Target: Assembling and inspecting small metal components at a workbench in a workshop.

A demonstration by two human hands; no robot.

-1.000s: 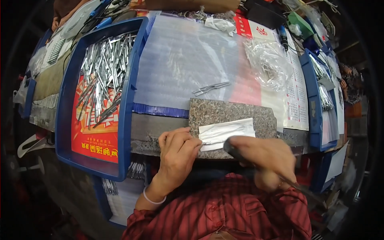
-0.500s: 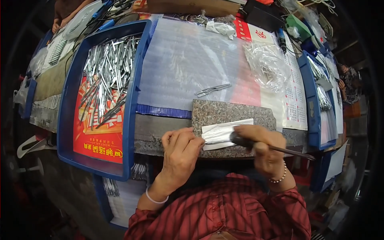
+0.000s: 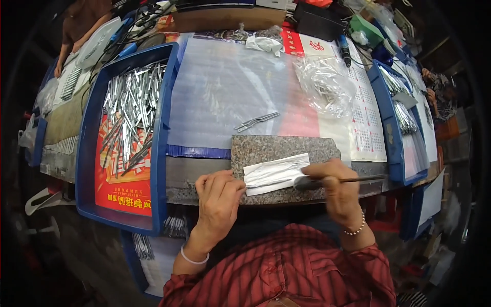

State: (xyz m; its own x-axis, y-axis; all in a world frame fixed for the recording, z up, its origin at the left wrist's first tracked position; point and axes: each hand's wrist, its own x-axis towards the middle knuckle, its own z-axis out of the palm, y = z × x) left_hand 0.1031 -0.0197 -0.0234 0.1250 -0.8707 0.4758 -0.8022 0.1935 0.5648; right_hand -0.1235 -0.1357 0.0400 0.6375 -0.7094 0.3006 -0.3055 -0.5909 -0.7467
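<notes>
A granite slab [image 3: 286, 145] lies at the bench's front edge, with a folded white paper or cloth [image 3: 279, 165] on it. Across the white piece runs a thin metal strip [image 3: 273, 183], like a small handle or blade. My left hand [image 3: 219, 202] pinches its left end, fingers closed. In my right hand [image 3: 340, 197] is a hammer, gripped close to its dark head [image 3: 308, 184]; its thin handle [image 3: 365, 179] points right. The head is at the strip's right end; whether they touch I cannot tell. Two similar metal pieces [image 3: 257, 121] lie behind the slab.
To the left a blue tray [image 3: 171, 97] holds many loose metal pieces. A clear plastic bag [image 3: 327, 84] of pieces lies behind my right hand. Another blue tray [image 3: 391, 128] stands at the right. Other people [image 3: 84, 25] are at the far left and right.
The hammer's handle has turned from slanting downward to nearly level. My left hand keeps its pinch on the strip. The whole view has shifted slightly.
</notes>
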